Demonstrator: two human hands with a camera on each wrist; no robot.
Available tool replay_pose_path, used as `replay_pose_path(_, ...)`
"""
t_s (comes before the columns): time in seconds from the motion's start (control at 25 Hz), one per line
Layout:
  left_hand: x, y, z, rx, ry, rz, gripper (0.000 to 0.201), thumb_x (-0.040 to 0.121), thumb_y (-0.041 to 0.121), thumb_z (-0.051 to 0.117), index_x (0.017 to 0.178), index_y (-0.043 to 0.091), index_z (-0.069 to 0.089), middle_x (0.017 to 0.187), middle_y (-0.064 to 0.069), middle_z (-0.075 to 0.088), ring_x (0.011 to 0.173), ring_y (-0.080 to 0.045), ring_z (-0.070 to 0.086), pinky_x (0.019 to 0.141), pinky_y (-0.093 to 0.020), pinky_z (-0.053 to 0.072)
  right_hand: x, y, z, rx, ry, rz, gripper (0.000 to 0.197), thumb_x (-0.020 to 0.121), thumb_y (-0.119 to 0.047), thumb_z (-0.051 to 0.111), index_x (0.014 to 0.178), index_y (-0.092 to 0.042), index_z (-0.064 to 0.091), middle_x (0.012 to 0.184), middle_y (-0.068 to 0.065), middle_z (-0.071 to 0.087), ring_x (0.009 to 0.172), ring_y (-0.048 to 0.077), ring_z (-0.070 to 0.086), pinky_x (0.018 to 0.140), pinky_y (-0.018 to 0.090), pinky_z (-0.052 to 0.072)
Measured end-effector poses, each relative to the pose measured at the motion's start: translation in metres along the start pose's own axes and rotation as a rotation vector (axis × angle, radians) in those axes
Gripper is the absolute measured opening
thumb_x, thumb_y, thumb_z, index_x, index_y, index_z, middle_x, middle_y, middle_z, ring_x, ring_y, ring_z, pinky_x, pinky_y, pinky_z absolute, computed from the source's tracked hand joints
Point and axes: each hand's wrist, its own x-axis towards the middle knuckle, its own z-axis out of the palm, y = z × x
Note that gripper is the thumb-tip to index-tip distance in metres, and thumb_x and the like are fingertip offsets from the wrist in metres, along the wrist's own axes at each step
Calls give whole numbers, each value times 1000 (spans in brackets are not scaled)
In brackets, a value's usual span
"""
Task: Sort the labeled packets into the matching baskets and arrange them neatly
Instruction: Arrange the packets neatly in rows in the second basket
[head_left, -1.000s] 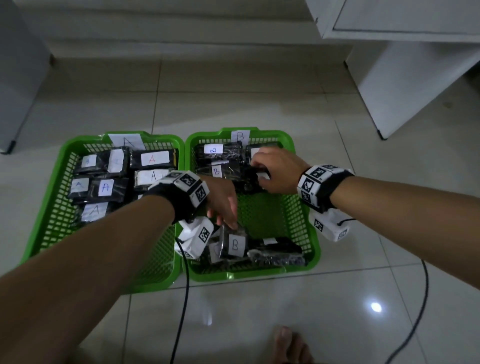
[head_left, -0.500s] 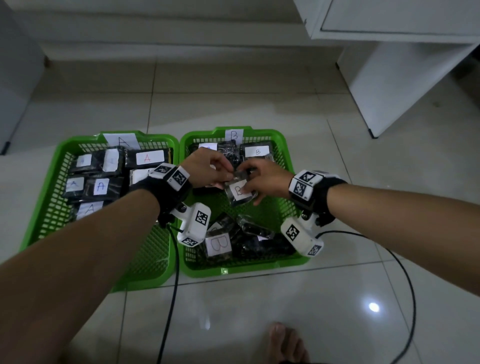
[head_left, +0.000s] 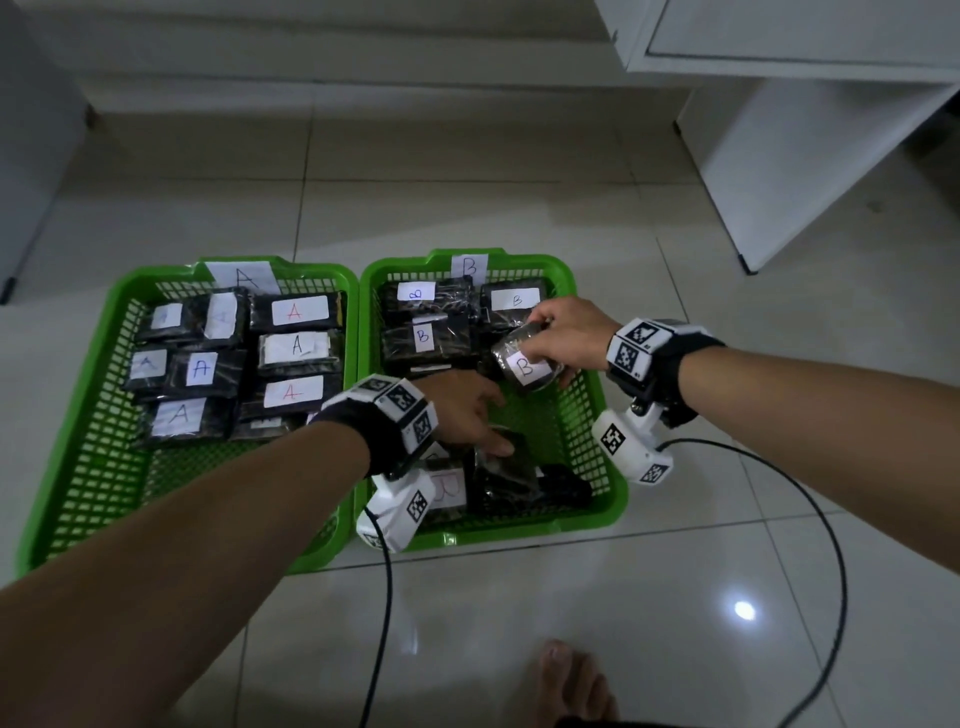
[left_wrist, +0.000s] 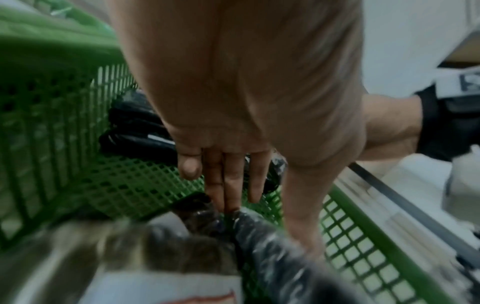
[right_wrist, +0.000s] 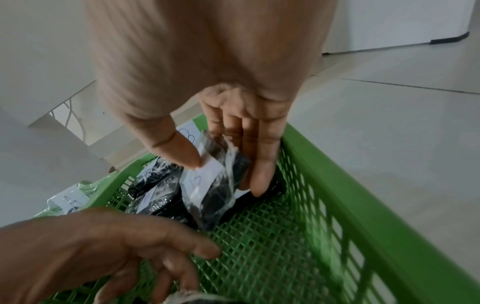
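Observation:
Two green baskets stand side by side on the tiled floor. Basket A (head_left: 62, 431) on the left holds several dark packets with A labels (head_left: 296, 312). Basket B (head_left: 519, 535) has B packets (head_left: 426, 338) lined up at its far end and loose ones (head_left: 519, 483) at its near end. My right hand (head_left: 556, 338) pinches a B-labeled packet (head_left: 524, 366) (right_wrist: 207, 179) between thumb and fingers, just above the basket's middle right. My left hand (head_left: 488, 426) reaches down with straight fingers (left_wrist: 228, 185) that touch a loose dark packet (left_wrist: 259, 236) in the near end.
A white cabinet (head_left: 779, 156) stands at the back right and grey furniture (head_left: 31, 130) at the far left. Black cables (head_left: 779, 478) trail from the wrist cameras over the floor. A bare foot (head_left: 571, 686) is at the bottom edge.
Half a second ago both hands held the B packet over the basket's middle. The left hand has let go and dropped toward the near packets; the right hand keeps the packet.

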Motion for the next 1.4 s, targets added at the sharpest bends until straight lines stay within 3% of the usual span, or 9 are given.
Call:
replay_pose_path(0.08, 2, 0, -4, -80, -23, 38, 75, 75, 45, 83, 140, 24, 51, 129, 3, 62, 110, -16, 59, 93, -31, 49, 2, 0, -1, 42, 23, 13, 20, 80, -15, 68, 100, -11, 66, 96, 8, 66, 82, 26, 71, 60, 40, 64)
replay_pose_path(0.2, -5, -9, -19, -239, 80, 114, 43, 78, 24, 82, 117, 23, 64, 114, 5, 66, 104, -18, 63, 92, -36, 49, 6, 0, -6, 242, 40, 91, 20, 79, -14, 62, 94, -2, 61, 102, 18, 61, 94, 38, 70, 57, 39, 62)
replay_pose_path(0.32, -13, -25, -32, -469, 211, 220, 34, 76, 2, 79, 104, 11, 63, 101, -2, 69, 95, -19, 67, 86, -34, 54, 8, -2, -10, 460, 48, 155, 16, 81, -10, 58, 96, -4, 60, 121, 29, 61, 93, 43, 70, 57, 38, 60)
replay_pose_path(0.48, -13, -34, -18, -124, 433, 313, 29, 72, 3, 80, 92, 15, 61, 92, 8, 62, 80, -3, 60, 73, -23, 49, 10, -3, -13, 482, 82, 166, 19, 81, -5, 62, 98, 3, 65, 112, 25, 70, 86, 37, 74, 60, 40, 61)
replay_pose_path(0.64, -17, -32, -9, -105, 252, 212, 48, 67, 8, 81, 108, 20, 60, 104, 11, 56, 85, 0, 55, 65, -15, 47, 13, -5, -10, 397, 61, 167, 12, 82, -5, 66, 92, -1, 63, 108, 22, 70, 89, 36, 73, 64, 43, 63)
replay_pose_path(0.8, -19, -29, -13, -100, 137, 104, 37, 79, 29, 78, 109, 22, 58, 94, 10, 58, 86, -19, 58, 65, -25, 44, 15, -6, -9, 361, 46, 164, 12, 81, -7, 68, 91, -4, 61, 102, 16, 65, 87, 32, 71, 71, 47, 63)
replay_pose_path(0.96, -17, -18, -9, 37, 139, 68, 62, 65, 58, 85, 106, 22, 54, 95, 6, 62, 85, -15, 60, 72, -32, 53, 15, -6, -11, 381, 41, 165, 11, 82, -7, 69, 90, -5, 62, 105, 16, 64, 93, 33, 70, 64, 41, 63)
replay_pose_path(1.2, -11, -5, -4, 138, 273, 171, 64, 70, 49, 83, 122, 24, 55, 106, 7, 61, 94, -14, 59, 81, -31, 52, 16, -4, -19, 505, 80, 165, 15, 81, -6, 68, 95, -2, 64, 109, 21, 71, 90, 35, 74, 67, 46, 63)
replay_pose_path(1.4, -9, -6, -8, -69, 200, 184, 47, 80, 14, 76, 123, 20, 57, 114, 2, 63, 97, -14, 62, 77, -26, 53, 13, -3, -24, 569, 100, 180, 23, 83, -6, 67, 104, 3, 66, 110, 23, 72, 94, 38, 74, 62, 41, 63)
